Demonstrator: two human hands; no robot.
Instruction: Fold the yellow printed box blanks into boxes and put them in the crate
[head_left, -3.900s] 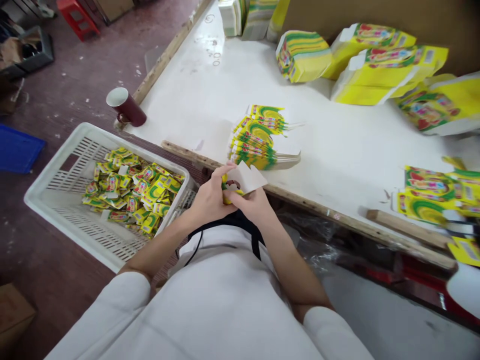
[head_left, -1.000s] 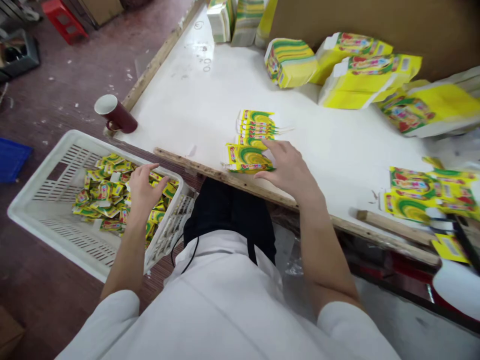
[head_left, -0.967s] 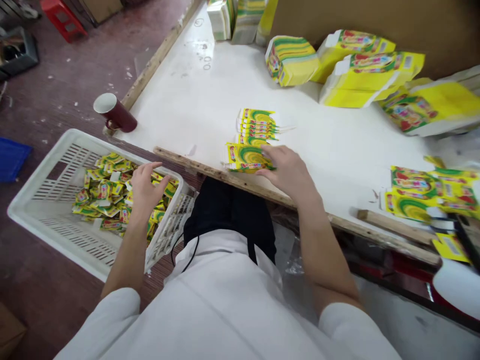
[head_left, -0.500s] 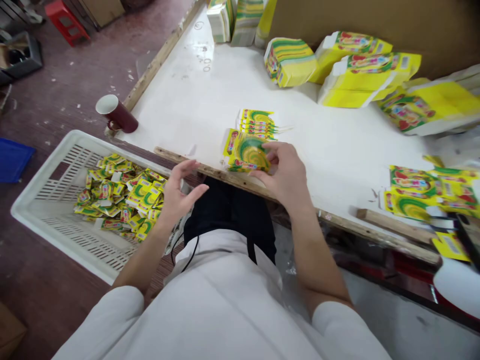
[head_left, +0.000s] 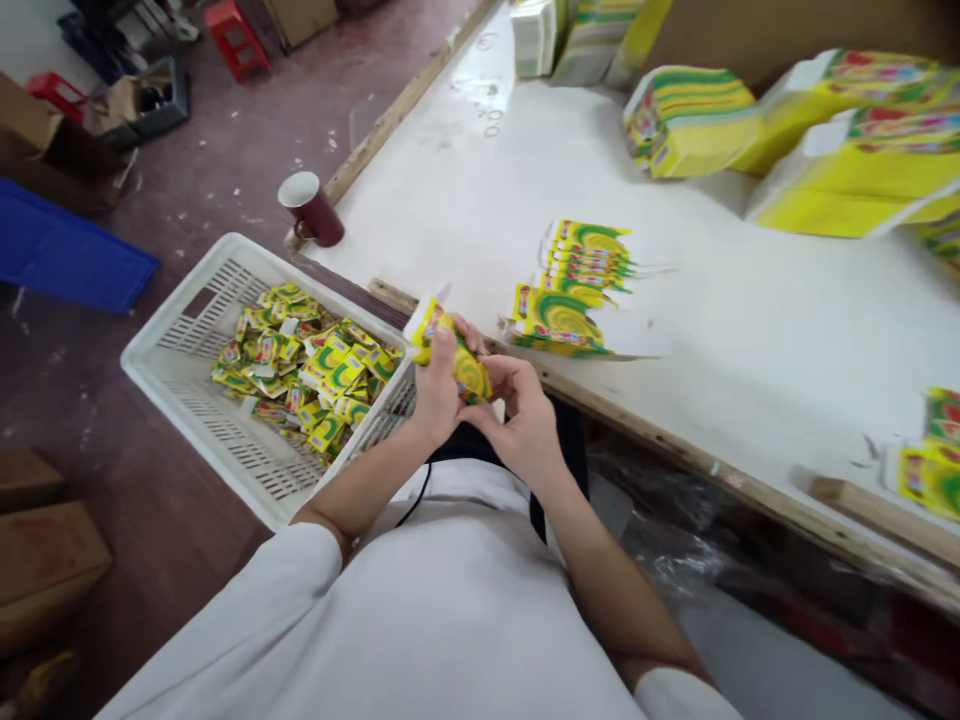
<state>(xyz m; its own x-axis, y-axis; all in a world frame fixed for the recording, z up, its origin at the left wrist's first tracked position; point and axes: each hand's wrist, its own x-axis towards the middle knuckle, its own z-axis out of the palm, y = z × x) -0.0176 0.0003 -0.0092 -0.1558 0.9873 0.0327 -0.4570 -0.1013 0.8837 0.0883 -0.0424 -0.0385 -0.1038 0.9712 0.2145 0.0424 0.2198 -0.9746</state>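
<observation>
Left to right, clock taken from the carton in hand. Brown boxes [head_left: 52, 560] on floor at 8 o'clock, cut by the frame edge. Blue bin [head_left: 75, 245] at 9. Red stool [head_left: 236, 40] between 10 and 11. White crate [head_left: 161, 350] at 9, slotted walls, on the floor side of the table; small packs [head_left: 330, 370], yellow/green, heaped loose inside. Maroon mug [head_left: 321, 220] at 10, on table corner, pale inside, tilted in this view. Left hand [head_left: 439, 385] wrapped around small carton [head_left: 472, 377], thumb along its top. Carton is tilted, in front of the torso by the table edge, white flap out toward 10. Right hand [head_left: 525, 415] pinches the carton's other end, thumb and fingers narrow on it. Overlapping carton row [head_left: 589, 262] at 2, on white table [head_left: 750, 330], front piece nearest the edge. Flat-carton stacks [head_left: 697, 125] farther out at 2. Wood block [head_left: 885, 515] between 3 and 4; yellow-green cartons [head_left: 934, 475] just beyond, blurred, cut off by the frame.
</observation>
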